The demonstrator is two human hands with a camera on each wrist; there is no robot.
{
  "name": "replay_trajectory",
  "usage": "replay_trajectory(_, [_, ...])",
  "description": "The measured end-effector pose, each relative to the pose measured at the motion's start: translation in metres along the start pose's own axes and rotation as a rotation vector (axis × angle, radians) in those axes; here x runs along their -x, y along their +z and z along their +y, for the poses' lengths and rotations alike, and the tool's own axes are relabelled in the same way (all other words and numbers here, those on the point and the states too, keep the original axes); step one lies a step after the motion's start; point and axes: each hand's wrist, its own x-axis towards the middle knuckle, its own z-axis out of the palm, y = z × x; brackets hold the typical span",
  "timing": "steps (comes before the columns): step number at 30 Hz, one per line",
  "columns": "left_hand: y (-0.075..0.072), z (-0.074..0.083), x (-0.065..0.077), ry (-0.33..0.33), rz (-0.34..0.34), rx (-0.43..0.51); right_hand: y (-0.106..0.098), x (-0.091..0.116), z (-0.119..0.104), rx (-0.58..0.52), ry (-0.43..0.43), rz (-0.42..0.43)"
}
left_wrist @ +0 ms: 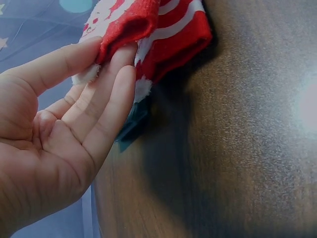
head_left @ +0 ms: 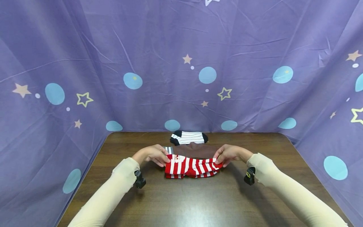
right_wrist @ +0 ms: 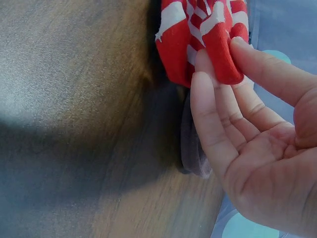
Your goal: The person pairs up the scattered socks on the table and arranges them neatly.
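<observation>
A red-and-white striped sock (head_left: pixel 187 166) is stretched level between both hands, with a second striped sock (head_left: pixel 174 176) just below and in front of it. My left hand (head_left: pixel 154 155) pinches the cuff end between thumb and fingers; in the left wrist view the red cuff opening (left_wrist: pixel 130 30) shows. My right hand (head_left: pixel 231 154) pinches the toe end, and the red toe (right_wrist: pixel 223 64) hangs between thumb and fingers in the right wrist view. Directly behind lies a brown sock (head_left: pixel 195 149) with a grey-and-white striped edge (head_left: pixel 169 150), partly hidden.
White socks with black stripes and black toes (head_left: pixel 191 137) lie at the back of the wooden table (head_left: pixel 193 201). A purple curtain (head_left: pixel 170 41) with stars and dots surrounds the table at the back and sides.
</observation>
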Motion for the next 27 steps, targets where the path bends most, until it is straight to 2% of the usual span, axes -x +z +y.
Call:
replay_trajectory(8, [0.007, -0.004, 0.000, 0.031, -0.006, -0.035, 0.006, -0.002, 0.004, 0.048, -0.010, 0.035])
replay_trajectory(13, [0.012, -0.006, -0.001, 0.050, 0.036, -0.058, 0.009, -0.002, 0.006, 0.070, -0.025, 0.056])
replay_trajectory(21, [0.016, -0.008, -0.004, 0.022, 0.085, -0.105, 0.014, -0.004, 0.008, 0.136, -0.052, 0.120])
replay_trajectory(27, [0.018, -0.012, -0.007, 0.025, 0.113, -0.113, 0.017, -0.005, 0.006, 0.151, -0.050, 0.165])
